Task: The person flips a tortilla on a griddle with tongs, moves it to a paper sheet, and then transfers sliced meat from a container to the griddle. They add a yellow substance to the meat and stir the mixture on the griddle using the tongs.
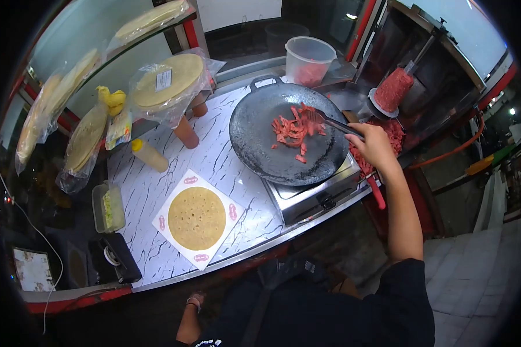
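My right hand (371, 144) is wrapped round the dark handle of a slotted spatula (337, 123). The spatula's head touches strips of red meat (290, 132) in a wide black pan (255, 144). Below the pan is a tabletop gas stove (312, 199). My left hand (197, 297) hangs low beside my body, below the counter's front edge; its fingers are too small and dark to make out. To the left of the pan, a round flatbread (197, 218) lies flat on a square of printed white paper (201, 258).
A squeeze bottle (150, 155) and an orange sauce bottle (186, 133) stand behind the paper. Bagged flatbreads (171, 81) sit on the left shelf. At right are a meat cone (395, 89), chopped meat (392, 132) and a red handle (376, 192). A plastic bucket (310, 55) stands behind the pan.
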Action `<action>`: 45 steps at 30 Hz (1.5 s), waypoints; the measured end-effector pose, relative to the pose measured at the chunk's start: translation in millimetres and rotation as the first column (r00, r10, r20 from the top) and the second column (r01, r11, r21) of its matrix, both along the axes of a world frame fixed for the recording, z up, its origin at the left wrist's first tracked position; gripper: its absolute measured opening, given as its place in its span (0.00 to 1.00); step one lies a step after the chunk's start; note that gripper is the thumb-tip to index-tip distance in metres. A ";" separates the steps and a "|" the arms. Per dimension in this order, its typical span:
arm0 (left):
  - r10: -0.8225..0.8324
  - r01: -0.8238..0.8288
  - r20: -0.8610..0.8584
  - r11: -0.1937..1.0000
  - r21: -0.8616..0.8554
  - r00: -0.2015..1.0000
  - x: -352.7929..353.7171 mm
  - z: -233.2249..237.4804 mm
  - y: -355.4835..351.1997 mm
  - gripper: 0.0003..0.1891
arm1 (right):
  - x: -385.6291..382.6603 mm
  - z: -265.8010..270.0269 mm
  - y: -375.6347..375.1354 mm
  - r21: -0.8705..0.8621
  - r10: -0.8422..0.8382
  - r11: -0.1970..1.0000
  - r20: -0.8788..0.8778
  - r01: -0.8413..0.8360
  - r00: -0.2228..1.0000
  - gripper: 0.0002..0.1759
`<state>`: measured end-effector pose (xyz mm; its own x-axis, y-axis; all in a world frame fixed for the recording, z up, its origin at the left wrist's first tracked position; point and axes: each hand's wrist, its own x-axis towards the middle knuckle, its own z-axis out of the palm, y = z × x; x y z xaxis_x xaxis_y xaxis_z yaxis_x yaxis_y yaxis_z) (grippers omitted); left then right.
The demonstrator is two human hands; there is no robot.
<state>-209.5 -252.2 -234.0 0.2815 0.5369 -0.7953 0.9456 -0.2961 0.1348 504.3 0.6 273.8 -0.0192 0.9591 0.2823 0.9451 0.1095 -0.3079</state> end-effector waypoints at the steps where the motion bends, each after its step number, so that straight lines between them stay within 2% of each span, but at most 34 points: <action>1: -0.105 0.104 -0.028 0.994 -0.045 0.994 -10.9 -7.2 -4.4 0.20 | -9.5 -5.2 -0.3 -0.027 -0.032 0.999 0.027 0.033 0.999 0.20; 5: -0.383 0.371 -0.070 0.918 -0.137 0.921 -19.1 24.9 -11.4 0.19 | -12.4 -4.1 3.4 0.021 -0.040 0.999 0.084 0.038 0.996 0.20; 6: -0.247 0.241 -0.060 0.965 -0.103 0.967 -31.0 -3.8 -16.0 0.19 | -8.8 -5.8 0.9 0.062 -0.072 0.996 0.101 0.066 0.992 0.21; 7: -0.104 0.101 -0.035 0.993 -0.068 0.994 -30.8 -7.5 -13.6 0.19 | -9.7 -3.8 -1.6 0.099 -0.105 0.991 0.175 0.089 0.979 0.21; 8: 0.038 -0.038 0.003 0.999 -0.032 0.999 -24.6 6.5 -7.9 0.18 | -19.5 5.1 -7.3 0.102 -0.103 0.991 0.179 0.086 0.978 0.21; 9: 0.142 -0.144 -0.027 0.988 -0.052 0.989 -30.2 3.3 -1.0 0.19 | -35.7 17.4 -18.7 0.092 -0.086 0.993 0.127 0.075 0.988 0.20; 11: 0.241 -0.245 -0.054 0.967 -0.076 0.969 -44.7 -15.7 2.1 0.19 | -53.3 16.3 -37.4 0.085 -0.035 0.996 0.069 0.029 0.997 0.20; 12: 0.281 -0.285 -0.057 0.955 -0.082 0.958 -47.2 -19.7 3.2 0.20 | -63.7 10.6 -44.2 0.041 -0.018 0.999 -0.042 0.020 0.999 0.20; 14: 0.342 -0.347 -0.065 0.933 -0.090 0.937 -51.1 -25.4 8.7 0.20 | -64.4 -17.4 -42.0 0.087 0.047 0.994 0.144 -0.060 0.988 0.19; 15: 0.366 -0.371 -0.069 0.924 -0.095 0.928 -53.3 -25.0 11.6 0.20 | -61.2 -22.9 -35.5 0.042 0.000 0.999 0.065 -0.003 0.998 0.20; 16: 0.388 -0.393 -0.073 0.914 -0.099 0.919 -54.1 -26.3 15.1 0.21 | -53.9 -23.9 -30.7 0.041 -0.007 0.999 0.068 0.004 0.998 0.20; 19: 0.463 -0.470 -0.082 0.875 -0.115 0.882 -56.7 -23.6 18.2 0.21 | -28.6 -16.0 -15.6 0.166 -0.118 0.977 -0.082 0.131 0.990 0.21; 20: 0.486 -0.494 -0.088 0.861 -0.125 0.870 -57.0 -22.1 18.9 0.22 | -28.0 -19.9 -11.5 0.163 -0.117 0.978 -0.082 0.129 0.990 0.21; 22: 0.524 -0.532 -0.091 0.831 -0.164 0.847 -60.4 -18.9 21.8 0.22 | -32.8 -28.7 -11.3 0.037 -0.195 0.980 -0.005 0.195 0.981 0.22; 24: 0.484 -0.493 -0.090 0.856 -0.155 0.870 -47.9 -15.8 17.6 0.22 | -36.8 -37.3 -14.8 0.093 -0.034 0.995 0.048 0.029 0.998 0.21; 26: 0.441 -0.452 -0.102 0.880 -0.150 0.892 -42.7 -18.5 2.0 0.21 | -27.4 -25.6 -12.4 0.070 -0.027 0.997 -0.058 0.031 0.998 0.19; 27: 0.414 -0.425 -0.100 0.894 -0.142 0.905 -48.9 -21.0 -2.1 0.20 | -19.8 -25.9 -7.5 0.137 -0.060 0.989 -0.028 0.063 0.998 0.18; 28: 0.426 -0.435 -0.089 0.888 -0.151 0.900 -50.2 -23.6 -6.2 0.19 | -21.6 -18.5 -5.5 0.081 -0.139 0.987 -0.038 0.141 0.990 0.18; 29: 0.473 -0.478 -0.070 0.863 -0.161 0.878 -47.8 -17.4 -8.1 0.18 | -16.7 -24.0 -6.6 0.113 -0.142 0.984 0.025 0.138 0.990 0.18; 30: 0.607 -0.603 -0.042 0.776 -0.182 0.794 -37.5 5.0 -6.3 0.17 | -13.4 -27.8 -3.0 0.150 -0.138 0.981 0.089 0.123 0.986 0.19; 32: 0.782 -0.764 -0.012 0.606 -0.222 0.623 -10.2 46.8 -6.7 0.15 | -42.6 -6.2 -14.1 0.088 -0.114 0.990 -0.007 0.114 0.993 0.20; 33: 0.481 -0.473 -0.023 0.849 -0.235 0.876 -13.5 36.6 -8.4 0.16 | -50.3 -10.0 -15.0 0.208 -0.031 0.977 -0.012 0.033 0.999 0.21; 34: 0.041 -0.046 -0.029 0.983 -0.178 0.999 -17.1 25.2 -10.1 0.17 | -63.2 -6.3 -17.0 0.141 -0.043 0.989 -0.013 0.044 0.999 0.22; 35: -0.324 0.322 -0.025 0.944 -0.077 0.946 -19.6 14.9 -11.3 0.19 | -77.6 -10.7 -14.2 0.117 -0.007 0.993 0.005 0.006 1.000 0.21; 36: -0.363 0.362 -0.012 0.931 -0.046 0.932 -19.1 7.7 -12.6 0.18 | -83.0 -13.8 -12.8 0.095 0.028 0.995 0.020 -0.030 0.999 0.20; 39: -0.241 0.241 -0.008 0.970 0.022 0.971 -12.0 -3.9 -4.7 0.17 | -54.3 -43.3 7.9 0.114 0.058 0.991 0.046 -0.063 0.997 0.19; 40: -0.220 0.220 -0.004 0.974 0.053 0.975 -8.9 -4.3 -2.7 0.17 | -41.8 -33.3 6.0 0.087 -0.011 0.996 0.036 0.008 0.999 0.19; 42: -0.204 0.202 0.004 0.972 0.120 0.979 -1.4 -5.1 3.6 0.17 | -7.9 -21.8 -3.9 0.162 0.013 0.987 -0.095 0.002 0.995 0.19; 45: -0.247 0.238 0.016 0.946 0.221 0.969 12.6 0.1 6.2 0.18 | 9.7 -6.3 -36.2 0.032 0.097 0.995 -0.172 -0.092 0.980 0.18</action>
